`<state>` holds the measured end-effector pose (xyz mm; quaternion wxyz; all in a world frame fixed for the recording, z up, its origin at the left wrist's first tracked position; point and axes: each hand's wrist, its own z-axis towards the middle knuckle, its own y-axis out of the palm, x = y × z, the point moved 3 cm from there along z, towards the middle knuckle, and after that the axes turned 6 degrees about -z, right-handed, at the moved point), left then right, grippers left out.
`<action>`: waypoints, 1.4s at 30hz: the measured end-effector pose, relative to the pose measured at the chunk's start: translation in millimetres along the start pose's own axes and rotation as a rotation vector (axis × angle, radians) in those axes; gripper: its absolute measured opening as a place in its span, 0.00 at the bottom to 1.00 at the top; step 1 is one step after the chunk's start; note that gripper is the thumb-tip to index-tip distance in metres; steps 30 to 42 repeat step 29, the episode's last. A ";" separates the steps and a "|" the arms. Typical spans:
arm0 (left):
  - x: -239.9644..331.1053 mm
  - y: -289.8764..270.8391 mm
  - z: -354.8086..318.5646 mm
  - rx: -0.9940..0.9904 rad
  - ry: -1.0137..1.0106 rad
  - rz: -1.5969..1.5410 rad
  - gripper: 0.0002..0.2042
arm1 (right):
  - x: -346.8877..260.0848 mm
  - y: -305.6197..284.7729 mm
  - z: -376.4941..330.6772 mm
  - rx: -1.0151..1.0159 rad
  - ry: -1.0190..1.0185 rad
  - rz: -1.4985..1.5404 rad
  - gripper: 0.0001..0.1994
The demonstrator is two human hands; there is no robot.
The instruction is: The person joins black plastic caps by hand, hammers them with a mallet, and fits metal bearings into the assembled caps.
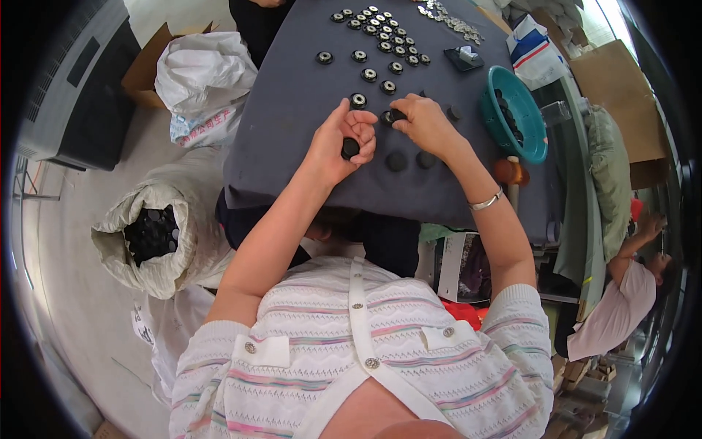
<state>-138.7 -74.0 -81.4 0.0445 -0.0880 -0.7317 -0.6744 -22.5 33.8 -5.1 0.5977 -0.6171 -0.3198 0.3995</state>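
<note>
My left hand [329,150] is turned partly palm up over the grey tablecloth, its fingers curled around a round black disc [350,149]. Close beside it, my right hand [431,128] pinches a small black piece [397,115] at a black round part with a pale centre [387,117]. Just beyond my left fingers lies another black round part with a metal ring [357,101]. Several more such parts [385,47] spread toward the far end of the table. Plain black discs [396,161] rest on the cloth nearer me, below my right hand.
A teal basin [537,151] of black pieces stands at the table's right, with an orange-brown mallet-like tool [512,172] below it. Small silver pieces [450,22] lie at the far end. An open sack [194,219] of black pieces stands left; another person [614,307] is at right.
</note>
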 end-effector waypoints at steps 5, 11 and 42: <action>-0.6 0.0 1.2 0.000 0.002 0.013 0.27 | 4.3 10.9 13.1 -0.081 -0.006 -0.035 0.11; 1.6 1.5 1.8 0.002 0.003 0.010 0.27 | 1.6 9.4 21.5 -0.144 -0.027 -0.082 0.10; 2.5 4.2 -2.6 0.111 0.162 0.052 0.29 | -84.5 0.2 -33.6 0.225 -0.138 -0.026 0.20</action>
